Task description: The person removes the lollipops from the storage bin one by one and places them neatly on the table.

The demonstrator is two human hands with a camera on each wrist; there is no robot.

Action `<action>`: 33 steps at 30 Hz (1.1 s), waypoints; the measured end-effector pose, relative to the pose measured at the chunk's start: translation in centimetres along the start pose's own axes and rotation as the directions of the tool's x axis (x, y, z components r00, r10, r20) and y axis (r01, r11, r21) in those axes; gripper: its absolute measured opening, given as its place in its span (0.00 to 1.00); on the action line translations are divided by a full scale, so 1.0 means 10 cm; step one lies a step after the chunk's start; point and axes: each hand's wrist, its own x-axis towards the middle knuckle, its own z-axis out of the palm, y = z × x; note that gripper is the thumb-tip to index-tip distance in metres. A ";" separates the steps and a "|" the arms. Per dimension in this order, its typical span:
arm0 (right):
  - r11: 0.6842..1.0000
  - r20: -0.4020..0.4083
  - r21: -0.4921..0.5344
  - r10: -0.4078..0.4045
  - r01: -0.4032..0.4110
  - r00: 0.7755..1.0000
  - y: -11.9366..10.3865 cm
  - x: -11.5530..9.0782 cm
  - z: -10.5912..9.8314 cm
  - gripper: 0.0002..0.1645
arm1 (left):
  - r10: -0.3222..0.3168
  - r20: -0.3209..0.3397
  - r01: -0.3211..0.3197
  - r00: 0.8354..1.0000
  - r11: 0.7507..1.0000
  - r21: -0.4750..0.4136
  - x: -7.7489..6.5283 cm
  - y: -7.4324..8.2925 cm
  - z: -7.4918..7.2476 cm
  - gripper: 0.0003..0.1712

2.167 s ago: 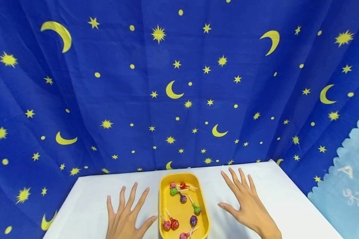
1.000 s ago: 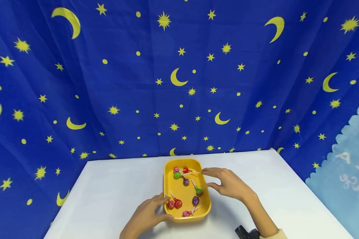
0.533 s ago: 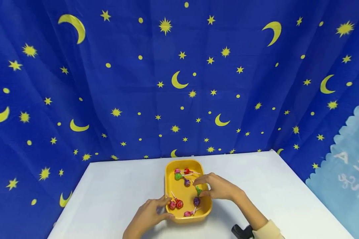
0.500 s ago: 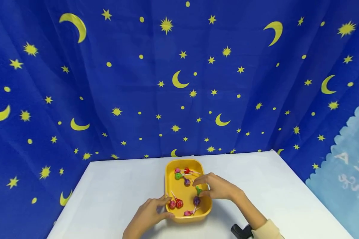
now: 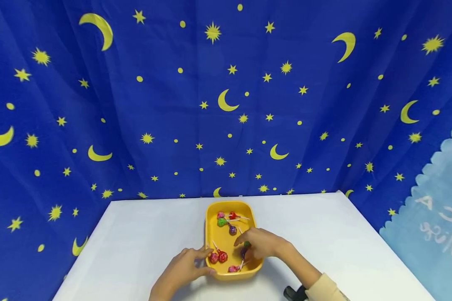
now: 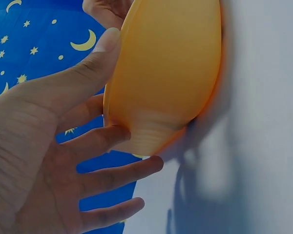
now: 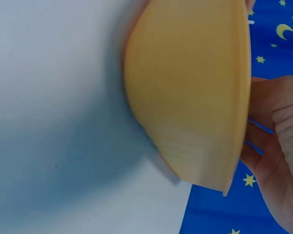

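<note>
A yellow tray (image 5: 235, 276) stands on the white table with several wrapped lollipops inside. My left hand (image 5: 184, 267) holds its near left corner, thumb at the near rim and a finger over the left rim; the left wrist view shows the thumb (image 6: 107, 41) against the rim and other fingers spread. My right hand (image 5: 261, 242) reaches over the right rim, fingers bent and apart around a purple lollipop (image 5: 243, 252). It partly covers a green lollipop (image 5: 247, 243). In the right wrist view the tray wall (image 7: 190, 87) hides its fingertips.
Pink, red, green and purple lollipops (image 5: 232, 230) lie at the tray's far end. Two red-pink ones (image 5: 222, 256) lie by my left fingers, a pink one (image 5: 233, 269) at the near end. A blue starry curtain (image 5: 154, 104) hangs behind the table (image 5: 143, 234).
Both hands came in from the table's sides to the tray. The left took hold of its corner; the right moved over the rim, then nearer, from the green lollipop to the purple one.
</note>
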 end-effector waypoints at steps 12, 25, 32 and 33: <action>0.999 0.043 0.046 0.016 -0.018 0.999 0.03 0.06 0.15 0.34 | 0.026 0.027 -0.026 0.999 1.000 0.003 -0.01 -0.08 -0.07 0.33; 0.989 0.014 -0.110 -0.093 0.094 0.996 0.04 0.09 0.18 0.27 | -0.030 0.018 0.030 0.999 1.000 0.005 -0.04 -0.04 -0.07 0.34; 0.972 0.040 -0.212 -0.095 0.101 0.995 0.03 0.13 0.11 0.23 | -0.090 0.003 0.090 0.996 0.996 0.008 -0.02 -0.02 -0.04 0.36; 0.969 0.043 -0.230 -0.088 0.096 0.995 0.04 0.13 0.09 0.22 | -0.082 0.002 0.082 0.997 0.997 0.009 -0.01 -0.01 -0.03 0.36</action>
